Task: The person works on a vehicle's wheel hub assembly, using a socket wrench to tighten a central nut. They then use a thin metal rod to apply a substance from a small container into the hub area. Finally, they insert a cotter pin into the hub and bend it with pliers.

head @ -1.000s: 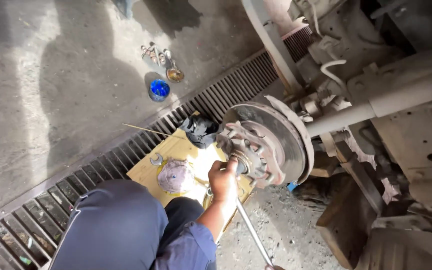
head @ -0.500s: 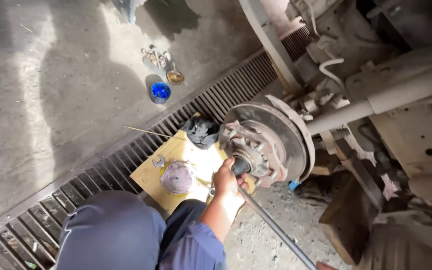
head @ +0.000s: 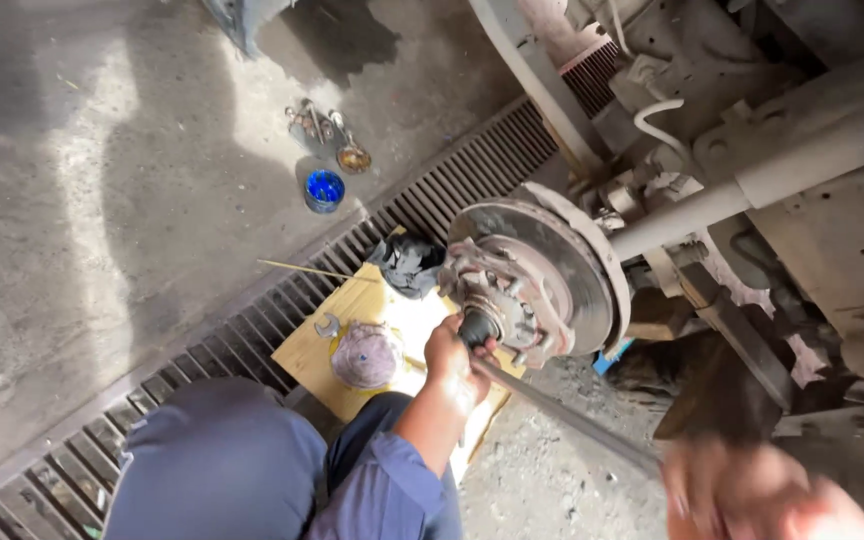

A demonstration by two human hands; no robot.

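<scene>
Since the earlier frames, the right hand [head: 752, 495] has swung up into the lower right corner of the view, large and blurred, while the long wrench bar [head: 562, 412] has tipped to a flatter slant.

At the grip itself, the left hand [head: 454, 357] is wrapped closed around the black socket [head: 479, 326] at the bar's upper end, pressing it against the studded wheel hub [head: 512, 295]. From there the bar runs down and away to the right hand, which closes over its far end, though motion blur hides the fingers. Directly behind the socket stands the hub with its ring of studs, and around that the grey brake disc [head: 577, 270].

Just below and beside the left hand lies a yellow board [head: 347, 305], carrying a round dusty hub cap [head: 365, 355] and a small spanner [head: 327, 325]. A dark rag [head: 409, 262] sits at the board's far edge, on the metal drain grating [head: 252, 320]. Well beyond, on the concrete, rests a blue tub [head: 324, 188].
</scene>
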